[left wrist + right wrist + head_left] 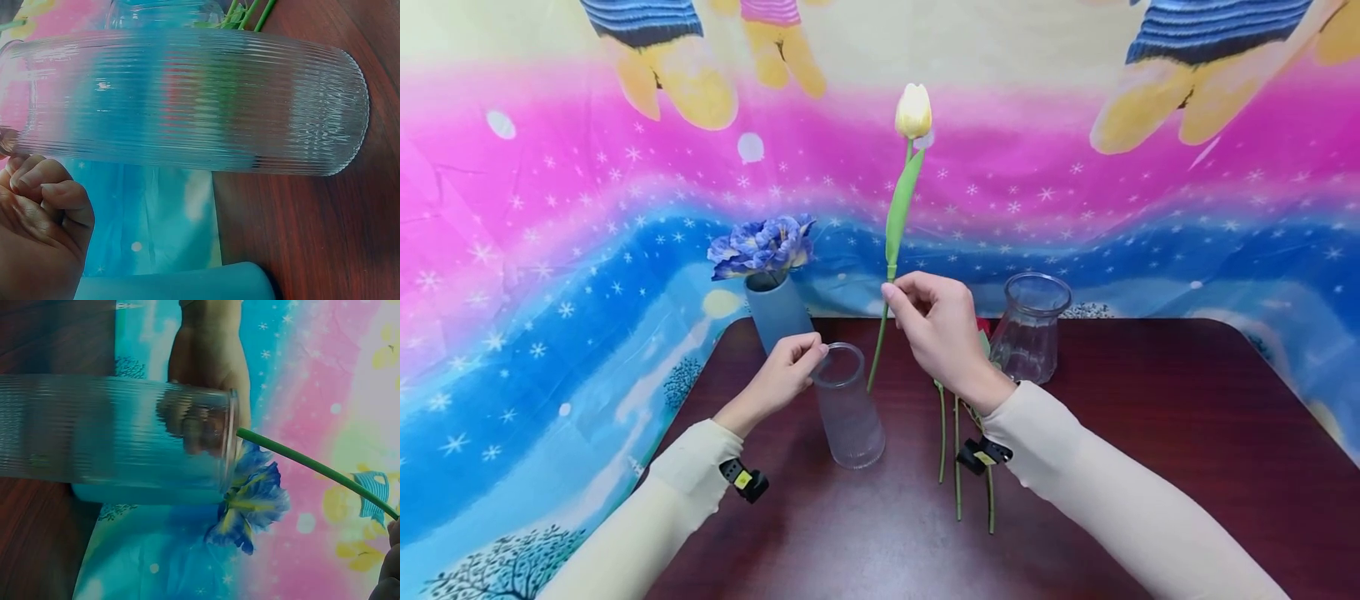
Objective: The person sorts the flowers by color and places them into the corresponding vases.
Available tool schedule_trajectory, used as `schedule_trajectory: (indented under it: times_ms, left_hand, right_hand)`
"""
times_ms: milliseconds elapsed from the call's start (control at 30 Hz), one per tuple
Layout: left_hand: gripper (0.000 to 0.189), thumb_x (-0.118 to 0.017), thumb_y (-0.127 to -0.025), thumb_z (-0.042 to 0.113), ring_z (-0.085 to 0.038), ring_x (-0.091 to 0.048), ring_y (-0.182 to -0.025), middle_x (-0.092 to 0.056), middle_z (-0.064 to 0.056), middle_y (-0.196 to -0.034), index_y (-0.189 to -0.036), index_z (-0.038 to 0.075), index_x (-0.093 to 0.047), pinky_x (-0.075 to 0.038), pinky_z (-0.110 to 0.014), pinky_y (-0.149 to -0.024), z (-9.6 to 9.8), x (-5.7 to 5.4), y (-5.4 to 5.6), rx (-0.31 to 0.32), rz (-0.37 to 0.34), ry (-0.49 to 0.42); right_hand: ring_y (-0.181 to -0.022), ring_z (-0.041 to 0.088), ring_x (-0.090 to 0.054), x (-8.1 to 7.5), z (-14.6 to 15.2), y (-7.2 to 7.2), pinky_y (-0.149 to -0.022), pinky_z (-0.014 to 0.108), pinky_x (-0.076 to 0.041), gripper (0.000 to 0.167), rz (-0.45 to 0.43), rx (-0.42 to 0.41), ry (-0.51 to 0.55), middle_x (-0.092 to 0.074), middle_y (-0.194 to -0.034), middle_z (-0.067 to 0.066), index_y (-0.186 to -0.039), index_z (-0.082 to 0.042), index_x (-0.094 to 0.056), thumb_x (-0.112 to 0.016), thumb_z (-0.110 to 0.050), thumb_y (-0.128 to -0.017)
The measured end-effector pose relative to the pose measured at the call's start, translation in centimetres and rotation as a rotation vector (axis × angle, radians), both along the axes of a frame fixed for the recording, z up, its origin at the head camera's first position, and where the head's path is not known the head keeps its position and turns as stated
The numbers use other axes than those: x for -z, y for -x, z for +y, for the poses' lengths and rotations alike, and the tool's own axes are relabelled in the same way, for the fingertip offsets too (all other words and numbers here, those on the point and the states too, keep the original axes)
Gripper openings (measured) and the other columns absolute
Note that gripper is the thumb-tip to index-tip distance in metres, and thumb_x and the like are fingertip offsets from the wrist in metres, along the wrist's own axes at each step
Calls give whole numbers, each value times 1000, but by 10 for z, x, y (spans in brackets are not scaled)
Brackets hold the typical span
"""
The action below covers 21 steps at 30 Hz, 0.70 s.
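Observation:
My left hand (781, 377) pinches the rim of a tall clear ribbed glass vase (852, 427), which stands upright on the table in front of me. In the left wrist view, curled fingers (47, 187) show at the mouth end of the vase. A pale yellow tulip (901, 212) points bloom-up in my right hand (943, 333), thumb and fingers pinching its green stem below the leaf. The lower end of that stem hangs beside the vase's mouth in the head view. From the right wrist, the stem's cut tip (244, 432) shows right at the vase rim.
Blue-purple flowers (763, 247) fill a blue vase (778, 312) at the back left. A second, wider glass vase (1030, 337) stands at the back right. Several green stems (957, 467) lie on the dark table (1165, 433), a red bloom (983, 325) partly hidden behind my right hand.

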State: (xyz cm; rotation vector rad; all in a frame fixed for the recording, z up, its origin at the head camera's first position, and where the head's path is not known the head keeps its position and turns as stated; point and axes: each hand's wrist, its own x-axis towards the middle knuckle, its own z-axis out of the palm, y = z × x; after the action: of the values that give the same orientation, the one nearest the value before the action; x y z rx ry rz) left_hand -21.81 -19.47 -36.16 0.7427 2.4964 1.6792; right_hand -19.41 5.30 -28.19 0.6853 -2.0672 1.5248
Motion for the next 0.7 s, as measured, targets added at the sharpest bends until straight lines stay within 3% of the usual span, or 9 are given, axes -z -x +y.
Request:
schedule_trajectory:
  times_ms: [367, 700]
  left_hand:
    - [39, -46, -108, 18, -14, -31, -41, -32, 2, -57, -72, 3, -39, -29, -26, -44, -1, 1, 1, -4, 4, 1]
    - [39, -46, -108, 17, -14, -33, -42, -34, 1, -59, -72, 2, -41, -30, -25, -44, 0, 1, 1, -7, 9, -7]
  right_hand:
    - [-54, 17, -45, -5, -18, 8, -52, 26, -36, 15, 64, 13, 57, -55, -62, 7, -89, -3, -74, -67, -14, -97]
    - [-56, 13, -48, 22, -34, 11, -55, 25, -38, 15, 36, 60, -70, -59, -64, 3, -89, -8, -75, -68, -18, -98]
